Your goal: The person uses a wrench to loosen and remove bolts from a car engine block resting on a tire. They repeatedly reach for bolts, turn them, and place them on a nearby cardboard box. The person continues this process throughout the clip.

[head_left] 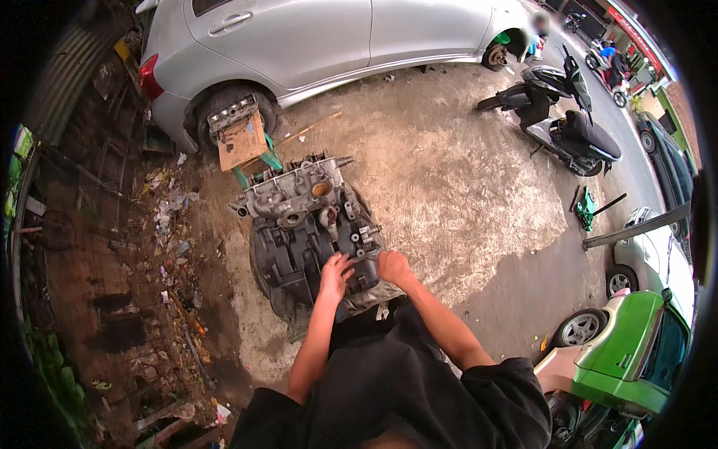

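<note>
In front of me a grey metal engine part, which looks like a cylinder head with ports and a round orange-brown opening, lies at the far side of a pile. Nearer me is a black moulded part with ribs and recesses. My left hand hovers at this black part's right side, fingers apart and seemingly holding nothing. My right hand is closed at the right edge of the pile; whatever its fingers grip is hidden. Small metal pieces with round holes sit just beyond both hands.
A cardboard-topped stool bearing another metal engine part stands beside a silver car. To the right are a black scooter, a green tool or stand and a green car. Litter lines the left ground.
</note>
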The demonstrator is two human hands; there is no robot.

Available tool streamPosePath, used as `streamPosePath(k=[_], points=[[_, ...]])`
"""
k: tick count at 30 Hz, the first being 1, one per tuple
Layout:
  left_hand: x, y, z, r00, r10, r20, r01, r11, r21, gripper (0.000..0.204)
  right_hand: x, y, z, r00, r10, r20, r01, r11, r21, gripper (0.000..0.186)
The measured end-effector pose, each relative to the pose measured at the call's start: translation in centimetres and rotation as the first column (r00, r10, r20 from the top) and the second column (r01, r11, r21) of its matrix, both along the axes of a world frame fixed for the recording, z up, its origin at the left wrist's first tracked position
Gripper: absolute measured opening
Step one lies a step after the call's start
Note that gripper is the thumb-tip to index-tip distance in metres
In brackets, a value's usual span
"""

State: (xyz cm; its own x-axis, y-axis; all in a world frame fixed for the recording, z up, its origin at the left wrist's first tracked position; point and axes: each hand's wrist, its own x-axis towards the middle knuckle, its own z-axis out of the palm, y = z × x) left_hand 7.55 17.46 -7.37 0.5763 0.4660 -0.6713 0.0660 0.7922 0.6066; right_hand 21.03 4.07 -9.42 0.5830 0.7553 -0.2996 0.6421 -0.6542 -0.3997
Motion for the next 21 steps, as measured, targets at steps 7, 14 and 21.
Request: streamPosePath(k=[7,14,21], points=[[-1.9,1.7,3.3,0.979,-0.176,-0.103,0.202,0.897,0.392,0.036,-3.6,-0.7,1.5,0.985,-0.088,-0.145,0.130,0.941,0.312,0.025],[-3.3,0.0,1.8,0.978,-0.159,-0.137,0.208,0.816,0.539,0.026,-6.2,-0.2,1.7,0.942,0.074,-0.326,0.125,0.827,0.548,0.023],[-5.4,-0.9,-0.1,0.994,-0.060,-0.093,0.104,0.786,0.609,0.027,-7.3,4.4,-2.6,0.948,0.217,-0.234,-0.098,0.897,0.432,0.021]])
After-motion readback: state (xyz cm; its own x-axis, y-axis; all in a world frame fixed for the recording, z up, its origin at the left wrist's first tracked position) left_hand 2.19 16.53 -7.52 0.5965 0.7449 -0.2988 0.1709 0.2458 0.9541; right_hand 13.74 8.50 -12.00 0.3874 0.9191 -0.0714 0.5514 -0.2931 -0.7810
